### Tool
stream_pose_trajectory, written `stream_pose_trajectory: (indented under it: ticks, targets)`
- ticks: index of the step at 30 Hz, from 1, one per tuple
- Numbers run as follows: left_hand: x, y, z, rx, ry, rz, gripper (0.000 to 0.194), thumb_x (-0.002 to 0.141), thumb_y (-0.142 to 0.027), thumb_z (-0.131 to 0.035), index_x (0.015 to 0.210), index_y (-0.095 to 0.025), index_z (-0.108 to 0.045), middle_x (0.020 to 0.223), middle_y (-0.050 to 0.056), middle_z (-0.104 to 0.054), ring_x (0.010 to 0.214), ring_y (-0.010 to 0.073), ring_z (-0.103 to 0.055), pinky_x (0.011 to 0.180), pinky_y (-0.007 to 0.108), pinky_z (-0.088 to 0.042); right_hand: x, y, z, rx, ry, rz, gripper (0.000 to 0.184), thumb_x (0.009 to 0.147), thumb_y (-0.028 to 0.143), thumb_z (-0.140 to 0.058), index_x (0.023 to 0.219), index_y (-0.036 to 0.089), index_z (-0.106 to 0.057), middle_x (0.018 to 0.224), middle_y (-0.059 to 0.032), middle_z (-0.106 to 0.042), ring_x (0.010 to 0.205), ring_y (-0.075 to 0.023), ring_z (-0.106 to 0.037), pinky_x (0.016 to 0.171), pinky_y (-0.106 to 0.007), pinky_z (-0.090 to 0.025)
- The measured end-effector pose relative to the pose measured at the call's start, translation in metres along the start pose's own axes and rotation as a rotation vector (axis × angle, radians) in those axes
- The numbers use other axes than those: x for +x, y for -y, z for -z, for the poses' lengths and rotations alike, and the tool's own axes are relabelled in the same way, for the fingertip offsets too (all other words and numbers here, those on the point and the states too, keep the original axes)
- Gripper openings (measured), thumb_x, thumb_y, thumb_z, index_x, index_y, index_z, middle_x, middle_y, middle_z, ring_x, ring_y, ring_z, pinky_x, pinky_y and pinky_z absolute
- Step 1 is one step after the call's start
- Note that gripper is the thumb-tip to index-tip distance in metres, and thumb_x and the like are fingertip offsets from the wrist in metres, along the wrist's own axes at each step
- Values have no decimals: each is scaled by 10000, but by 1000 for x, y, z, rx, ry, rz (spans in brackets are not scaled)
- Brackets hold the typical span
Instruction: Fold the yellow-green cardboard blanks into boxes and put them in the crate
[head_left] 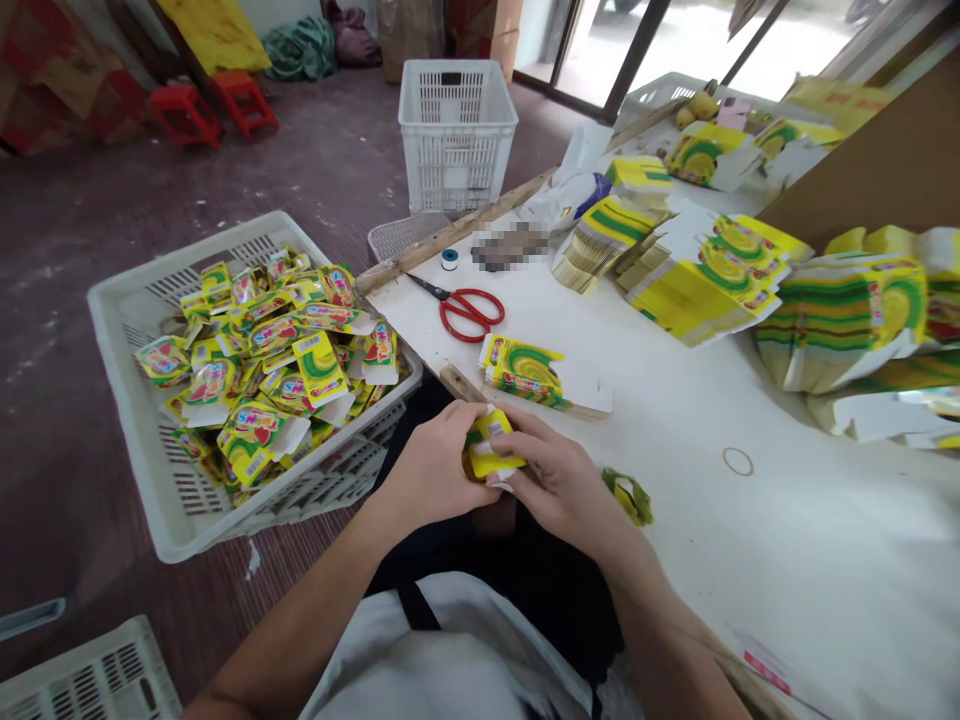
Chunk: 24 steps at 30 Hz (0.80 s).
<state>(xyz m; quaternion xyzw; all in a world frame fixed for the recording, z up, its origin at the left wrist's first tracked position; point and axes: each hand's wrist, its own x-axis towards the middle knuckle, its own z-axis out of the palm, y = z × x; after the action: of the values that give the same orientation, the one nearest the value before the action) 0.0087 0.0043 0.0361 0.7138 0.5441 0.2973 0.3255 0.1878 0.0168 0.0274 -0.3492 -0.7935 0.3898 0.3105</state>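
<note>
Between my two hands, above my lap at the table's edge, is a small yellow and green carton (491,445). My left hand (439,465) wraps around its left side. The fingers of my right hand (555,465) close on its right side, near a white flap at its lower end. Just beyond my hands a stack of flat printed cartons (529,372) lies on the white table (675,570). To my left, a white plastic crate (142,475) holds many similar cartons (262,430), some with white flaps sticking out.
Red-handled scissors (469,312) and a small tape roll (448,260) lie on the table. More flat cartons (697,275) are stacked at the right. A crumpled green wrapper (628,497) and a rubber band (738,461) lie nearby. Another white crate (457,135) stands on the floor behind.
</note>
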Motion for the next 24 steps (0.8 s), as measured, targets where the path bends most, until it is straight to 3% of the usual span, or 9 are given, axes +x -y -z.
stream_pose_trajectory:
  ticks: [4,8,11,13,17,19,21,24]
  targets:
    - [1,0,3,15,5,3,566,592,-144,-722,1136,-185,-568,1172,103,-670,1065,289,-666,948,429,-550,-1,1,-11,-22,-77,-32,364,853,102,-519,1142,267,-668,1454,-102,-543,1372,-256,-493,1062,-435,-473]
    - [0,-1,4,-80,50,77,580,607,-200,-771,1144,-197,-553,1117,84,-707,1014,280,-694,914,429,-557,2,2,3,-15,42,-5,283,842,89,-517,985,258,-694,1406,-93,-586,1257,-246,-600,1012,-410,-502]
    - [-2,-1,3,-134,53,108,630,612,-211,-780,1179,-207,-505,1159,96,-704,1039,286,-695,903,431,-559,4,0,8,0,73,-6,243,832,115,-548,975,253,-688,1385,-105,-596,1237,-265,-610,1011,-433,-495]
    - [-3,-1,1,-117,30,110,650,612,-186,-757,1199,-208,-477,1181,107,-693,1063,297,-689,911,441,-555,3,-2,0,42,19,-34,275,832,137,-570,1064,255,-660,1404,-113,-574,1278,-272,-573,1036,-450,-477]
    - [-7,2,-3,-85,28,113,653,626,-162,-726,1214,-214,-446,1158,96,-689,1045,287,-692,898,432,-556,-2,-6,-23,163,-76,-48,523,852,169,-570,1361,245,-478,1474,-133,-508,1403,-267,-442,1137,-497,-380]
    - [-9,7,0,-71,8,117,629,647,-196,-744,1204,-217,-453,1146,86,-684,1045,276,-688,902,419,-556,-4,-10,-24,219,-60,-85,606,854,215,-611,1424,242,-406,1485,-148,-499,1355,-276,-504,1113,-496,-417]
    - [-10,16,13,-6,-101,140,578,682,-265,-757,1181,-214,-471,1104,74,-678,1021,270,-688,904,418,-556,-3,-16,-11,258,-112,-135,609,857,279,-640,1418,254,-402,1435,-150,-555,1198,-268,-635,1010,-476,-514]
    - [-7,38,48,190,-425,202,579,731,-333,-750,1212,-194,-458,1161,97,-632,1105,299,-642,988,481,-507,6,-32,19,107,-305,-191,414,869,290,-611,1272,241,-532,1235,-114,-692,1015,-244,-705,931,-467,-553]
